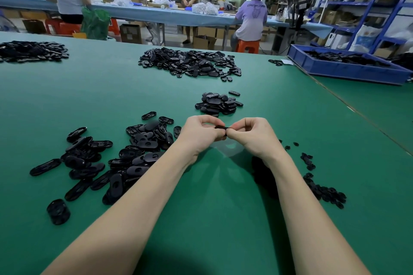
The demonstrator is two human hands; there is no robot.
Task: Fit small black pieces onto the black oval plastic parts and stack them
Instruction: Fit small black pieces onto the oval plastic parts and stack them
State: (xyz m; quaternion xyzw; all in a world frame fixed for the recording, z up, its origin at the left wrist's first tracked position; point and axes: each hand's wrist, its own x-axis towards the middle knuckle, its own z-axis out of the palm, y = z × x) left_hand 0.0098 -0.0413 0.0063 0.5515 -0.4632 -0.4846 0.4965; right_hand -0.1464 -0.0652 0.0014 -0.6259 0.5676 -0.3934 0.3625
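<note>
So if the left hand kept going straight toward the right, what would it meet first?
Probably the right hand: the left hand faces it closely, both pinching one black oval part between them.

Workshop interior: green-covered worktable (111, 87) in the foreground; long blue-covered bench (143, 14) beyond, attended by three persons; orange plastic stools (247, 46); blue steel shelving (366, 2) at right; cardboard boxes (130, 33) are stored on the floor.

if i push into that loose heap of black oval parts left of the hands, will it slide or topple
The loose heap of oval parts would probably scatter and slide: the pieces look glossy and lie jumbled. They seem light, thin plastic, and their flat shape means they should not roll.
</note>
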